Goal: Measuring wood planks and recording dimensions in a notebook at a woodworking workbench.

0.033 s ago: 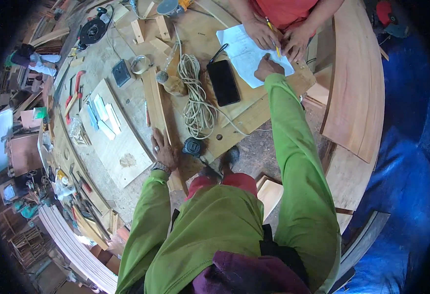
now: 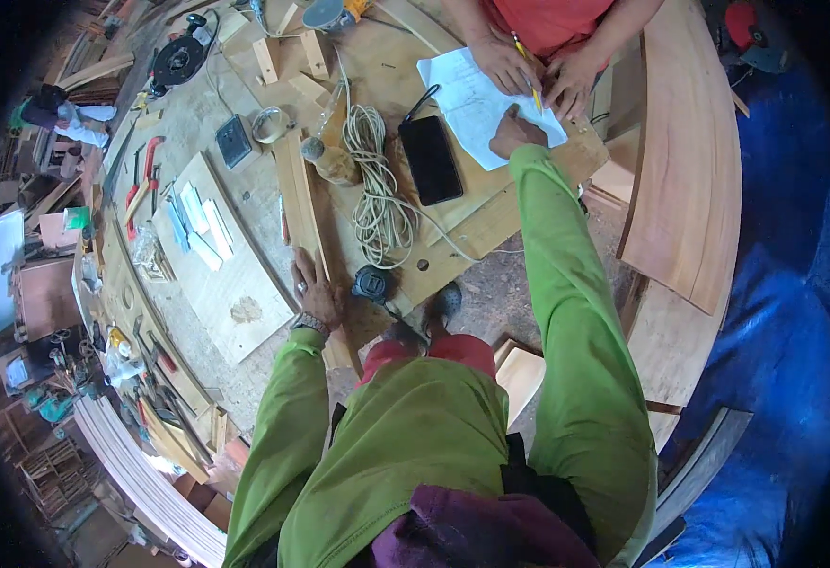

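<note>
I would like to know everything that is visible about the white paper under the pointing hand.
The white paper is a thin sheet with faint dark marks, slightly uneven at its edges and apparently unfolded. It lies roughly flat, turned at an angle, on the wooden surface, beyond the black tablet-like device. The person's right hand reaches over its lower part, appearing to touch it. A co-worker's hands cover its far edge, with a yellow pencil over it.
</note>
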`<state>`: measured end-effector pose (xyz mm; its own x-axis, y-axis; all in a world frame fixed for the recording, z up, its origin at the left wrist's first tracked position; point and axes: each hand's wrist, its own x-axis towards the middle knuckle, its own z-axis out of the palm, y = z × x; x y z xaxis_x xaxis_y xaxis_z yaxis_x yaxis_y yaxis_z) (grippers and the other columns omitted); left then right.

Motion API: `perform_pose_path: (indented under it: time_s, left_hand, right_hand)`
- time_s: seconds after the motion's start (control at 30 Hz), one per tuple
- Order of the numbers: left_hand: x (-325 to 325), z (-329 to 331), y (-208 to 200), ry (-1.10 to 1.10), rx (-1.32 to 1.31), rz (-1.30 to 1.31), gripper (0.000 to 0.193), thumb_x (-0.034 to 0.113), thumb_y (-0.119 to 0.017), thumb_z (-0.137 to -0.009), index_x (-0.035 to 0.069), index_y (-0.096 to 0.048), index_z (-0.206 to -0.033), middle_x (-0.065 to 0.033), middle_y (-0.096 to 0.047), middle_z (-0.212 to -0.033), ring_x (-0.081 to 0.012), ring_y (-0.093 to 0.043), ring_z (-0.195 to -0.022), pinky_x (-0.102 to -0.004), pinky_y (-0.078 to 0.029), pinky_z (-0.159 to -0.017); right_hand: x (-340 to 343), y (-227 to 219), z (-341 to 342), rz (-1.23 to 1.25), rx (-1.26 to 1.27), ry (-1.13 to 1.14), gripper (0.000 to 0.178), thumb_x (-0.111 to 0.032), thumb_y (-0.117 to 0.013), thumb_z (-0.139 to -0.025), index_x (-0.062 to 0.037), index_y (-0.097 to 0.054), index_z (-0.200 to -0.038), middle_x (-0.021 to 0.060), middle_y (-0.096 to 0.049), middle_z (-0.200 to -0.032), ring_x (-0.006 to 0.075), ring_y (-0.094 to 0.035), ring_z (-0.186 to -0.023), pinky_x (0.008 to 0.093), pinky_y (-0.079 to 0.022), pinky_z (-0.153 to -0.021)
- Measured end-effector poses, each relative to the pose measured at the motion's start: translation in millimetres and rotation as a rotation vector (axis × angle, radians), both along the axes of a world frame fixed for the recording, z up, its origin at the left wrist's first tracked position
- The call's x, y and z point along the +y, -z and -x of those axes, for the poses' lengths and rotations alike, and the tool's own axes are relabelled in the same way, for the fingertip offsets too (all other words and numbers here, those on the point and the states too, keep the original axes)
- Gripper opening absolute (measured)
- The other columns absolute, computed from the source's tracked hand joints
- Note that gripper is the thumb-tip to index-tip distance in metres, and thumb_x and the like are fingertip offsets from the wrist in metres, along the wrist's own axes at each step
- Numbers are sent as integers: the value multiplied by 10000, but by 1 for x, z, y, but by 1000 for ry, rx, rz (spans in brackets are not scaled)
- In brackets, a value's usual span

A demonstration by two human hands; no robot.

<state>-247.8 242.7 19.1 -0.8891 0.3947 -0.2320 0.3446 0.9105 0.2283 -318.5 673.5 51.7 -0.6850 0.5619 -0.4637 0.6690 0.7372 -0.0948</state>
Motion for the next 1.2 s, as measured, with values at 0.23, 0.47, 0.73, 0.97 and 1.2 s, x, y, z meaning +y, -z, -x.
perform_pose_path:
  time_s: [0.23, 0.47, 0.73, 0.97, 1.2]
  left_hand:
    - [-4, 0, 4, -21, -31, 44, 827, 242, -557, -738, 50, -87, -1390, -277, -3, -1417, -510, -28, -1277, -535, -109, -1042]
    - [-1, 0, 5, -16, -34, 14, 804, 305, -527, -767, 59, -84, -1392, -277, 9, -1417, -508, -9, -1280, -565, -92, -1031]
    - [1, 1, 4, -32, -42, 60, 829, 253, -549, -742, 78, -74, -1399, -262, 12, -1425, -487, -30, -1289, -563, -140, -1023]
    - [2, 0, 2, -49, -33, 16, 837, 219, -553, -740, 102, -56, -1404, -255, 28, -1428, -488, -27, -1289, -558, -140, -1026]
    - [-5, 2, 13, -23, -5, 33, 844, 206, -555, -734, 101, -52, -1403, -252, 51, -1429, -486, -10, -1292, -552, -135, -1029]
  right_hand:
    - [-14, 9, -13, -32, 51, 10, 640, -191, -388, -814, -127, -132, -1397, 164, -440, -1282, 332, -484, -1121, 522, -330, -954]
    - [-1, 21, -3, 159, 39, 106, 601, -176, -337, -844, -126, -114, -1400, 134, -372, -1343, 310, -465, -1147, 451, -361, -962]
    - [-6, 7, -11, 95, 59, 23, 628, -156, -369, -820, -98, -122, -1394, 142, -390, -1327, 307, -467, -1144, 422, -380, -949]
    - [-10, 5, -12, 95, 42, 48, 625, -147, -364, -813, -133, -138, -1395, 134, -410, -1313, 297, -473, -1139, 411, -377, -953]
    - [-1, 28, -24, 133, 168, -32, 557, -133, -336, -834, -263, -251, -1369, 129, -435, -1291, 312, -477, -1125, 385, -369, -959]
